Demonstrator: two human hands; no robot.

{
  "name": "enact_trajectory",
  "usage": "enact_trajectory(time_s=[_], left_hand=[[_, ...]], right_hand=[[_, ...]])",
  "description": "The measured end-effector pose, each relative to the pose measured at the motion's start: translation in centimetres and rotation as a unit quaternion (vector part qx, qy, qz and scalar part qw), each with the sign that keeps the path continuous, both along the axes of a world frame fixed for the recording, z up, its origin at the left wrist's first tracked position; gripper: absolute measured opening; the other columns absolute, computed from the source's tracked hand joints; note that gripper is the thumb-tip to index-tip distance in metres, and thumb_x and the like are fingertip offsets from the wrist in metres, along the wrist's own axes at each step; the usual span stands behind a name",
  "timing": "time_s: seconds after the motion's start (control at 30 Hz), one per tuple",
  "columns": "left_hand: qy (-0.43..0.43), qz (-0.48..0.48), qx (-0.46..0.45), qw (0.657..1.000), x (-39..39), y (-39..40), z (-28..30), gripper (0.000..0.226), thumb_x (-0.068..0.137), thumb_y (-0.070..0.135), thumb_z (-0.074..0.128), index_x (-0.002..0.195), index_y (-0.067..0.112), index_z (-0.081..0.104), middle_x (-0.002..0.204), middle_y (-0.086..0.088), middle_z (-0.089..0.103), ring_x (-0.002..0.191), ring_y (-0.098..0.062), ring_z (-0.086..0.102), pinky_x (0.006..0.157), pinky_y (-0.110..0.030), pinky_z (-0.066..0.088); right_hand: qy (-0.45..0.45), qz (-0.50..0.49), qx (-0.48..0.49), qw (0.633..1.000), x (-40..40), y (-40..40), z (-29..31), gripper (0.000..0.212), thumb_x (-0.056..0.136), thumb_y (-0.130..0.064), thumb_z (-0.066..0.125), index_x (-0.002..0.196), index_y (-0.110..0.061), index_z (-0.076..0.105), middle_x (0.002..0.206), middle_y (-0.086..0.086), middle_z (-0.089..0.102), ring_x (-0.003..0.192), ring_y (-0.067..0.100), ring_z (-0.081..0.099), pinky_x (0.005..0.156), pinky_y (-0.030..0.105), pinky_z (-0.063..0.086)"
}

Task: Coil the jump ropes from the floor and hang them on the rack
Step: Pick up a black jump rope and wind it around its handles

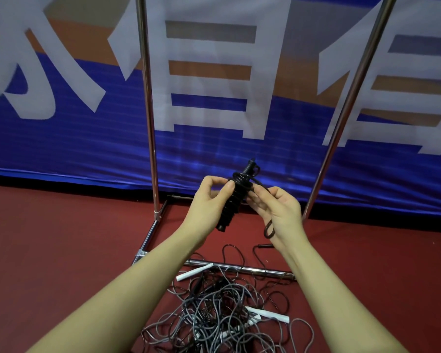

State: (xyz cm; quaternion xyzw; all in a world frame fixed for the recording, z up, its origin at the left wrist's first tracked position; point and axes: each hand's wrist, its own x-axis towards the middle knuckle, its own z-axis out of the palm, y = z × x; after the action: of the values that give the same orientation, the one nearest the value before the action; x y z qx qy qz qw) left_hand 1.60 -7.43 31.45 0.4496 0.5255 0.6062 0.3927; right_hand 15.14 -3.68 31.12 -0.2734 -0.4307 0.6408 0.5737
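A black jump rope [236, 197] is wound tightly around its own handles into a bundle, held up in front of the rack. My left hand [210, 200] grips the bundle, thumb pressed near the top wraps. My right hand [278, 212] pinches the loose end of the black cord, a small loop of which hangs under the palm. A tangled pile of grey and black ropes [222, 312] with white handles [267, 314] lies on the red floor between my forearms. The chrome rack [148, 110] rises behind; its top bar is out of view.
The rack's right upright [346, 110] leans across the blue banner [74, 143]. Its base rails [239, 269] lie on the floor, with the front rail crossing the rope pile. Another black handle [265, 246] lies on the floor beyond that rail. Red floor [49, 250] stretches left and right.
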Motion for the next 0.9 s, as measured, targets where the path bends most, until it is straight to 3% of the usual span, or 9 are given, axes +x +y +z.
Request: enact_trajectory(time_s=[0.07,0.2,0.27,0.37,0.5,0.63,0.7,0.8,0.9], left_hand=[[0.078,0.030,0.020,0.996,-0.3,0.2,-0.3,0.010,0.095,0.030,0.055,0.099,0.033,0.063,0.081,-0.001,0.068,0.071,-0.018,0.064,0.064,-0.035,0.049],[0.171,0.056,0.036,0.983,-0.2,-0.1,-0.6,0.028,0.102,0.030,0.039,0.110,0.026,0.066,0.077,0.017,0.064,0.070,0.003,0.056,0.067,-0.016,0.040],[0.195,0.071,0.024,0.978,0.3,-0.5,-0.3,0.036,0.104,0.033,0.030,0.108,0.020,0.063,0.076,0.013,0.061,0.070,-0.005,0.054,0.066,-0.018,0.038],[0.199,0.064,-0.008,0.978,0.6,-0.9,0.3,0.044,0.102,0.042,0.023,0.106,0.014,0.056,0.094,0.001,0.062,0.091,-0.022,0.054,0.076,-0.026,0.035],[0.210,0.058,-0.031,0.976,0.4,-1.0,0.7,0.042,0.092,0.061,0.033,0.083,0.024,0.050,0.066,0.007,0.056,0.063,-0.011,0.052,0.063,-0.028,0.038],[0.079,0.018,-0.058,0.995,0.3,-0.6,1.0,0.061,0.068,0.077,0.047,0.081,0.018,0.047,0.057,0.000,0.054,0.046,-0.017,0.046,0.040,-0.023,0.032],[0.001,-0.014,-0.076,0.997,0.3,-0.5,1.2,0.072,0.057,0.079,0.051,0.089,0.015,0.047,0.058,-0.005,0.054,0.042,-0.018,0.043,0.038,-0.019,0.027],[-0.048,-0.066,-0.087,0.993,0.1,-0.5,1.3,0.088,0.053,0.080,0.054,0.104,0.008,0.053,0.057,-0.004,0.055,0.040,-0.015,0.043,0.038,-0.017,0.026],[-0.055,-0.129,-0.068,0.988,-0.4,-0.6,1.7,0.068,0.061,0.063,0.063,0.101,0.010,0.051,0.062,-0.004,0.051,0.041,-0.013,0.042,0.038,-0.016,0.025]], right_hand=[[0.000,-0.004,-0.007,1.000,-0.1,-0.1,0.0,0.020,0.086,0.001,0.059,0.070,-0.007,0.050,0.082,0.012,0.073,0.083,0.021,0.071,0.082,0.031,0.055],[0.000,-0.002,-0.015,1.000,-0.8,-0.5,-0.1,0.023,0.087,0.004,0.058,0.069,-0.007,0.050,0.077,0.009,0.072,0.077,0.018,0.071,0.079,0.029,0.057],[-0.006,-0.003,-0.011,1.000,-1.0,-0.7,0.1,0.025,0.087,0.005,0.058,0.067,-0.008,0.050,0.072,0.005,0.072,0.073,0.015,0.070,0.078,0.027,0.057],[-0.015,0.004,-0.013,1.000,-1.1,-0.8,0.1,0.026,0.087,0.003,0.059,0.066,-0.009,0.049,0.074,0.004,0.072,0.073,0.013,0.070,0.076,0.025,0.056],[-0.003,0.030,-0.018,0.999,-0.6,-0.9,0.1,0.027,0.087,0.003,0.056,0.066,-0.010,0.045,0.081,0.006,0.074,0.076,0.011,0.070,0.077,0.023,0.055],[0.011,0.059,-0.004,0.998,-0.3,-1.2,0.3,0.020,0.079,-0.003,0.059,0.067,-0.008,0.044,0.081,0.007,0.072,0.081,0.013,0.070,0.076,0.021,0.054],[0.009,0.071,0.010,0.997,-0.1,-1.1,0.4,0.019,0.073,-0.010,0.064,0.067,-0.009,0.046,0.082,0.008,0.072,0.082,0.015,0.070,0.078,0.023,0.054],[-0.001,0.093,0.038,0.995,0.4,-0.8,0.8,0.014,0.065,-0.022,0.074,0.062,-0.017,0.061,0.087,0.009,0.073,0.083,0.015,0.070,0.078,0.024,0.054],[-0.011,0.098,0.047,0.994,0.8,-0.6,1.1,0.009,0.063,-0.022,0.076,0.060,-0.022,0.068,0.084,0.007,0.073,0.080,0.014,0.070,0.080,0.025,0.055]])
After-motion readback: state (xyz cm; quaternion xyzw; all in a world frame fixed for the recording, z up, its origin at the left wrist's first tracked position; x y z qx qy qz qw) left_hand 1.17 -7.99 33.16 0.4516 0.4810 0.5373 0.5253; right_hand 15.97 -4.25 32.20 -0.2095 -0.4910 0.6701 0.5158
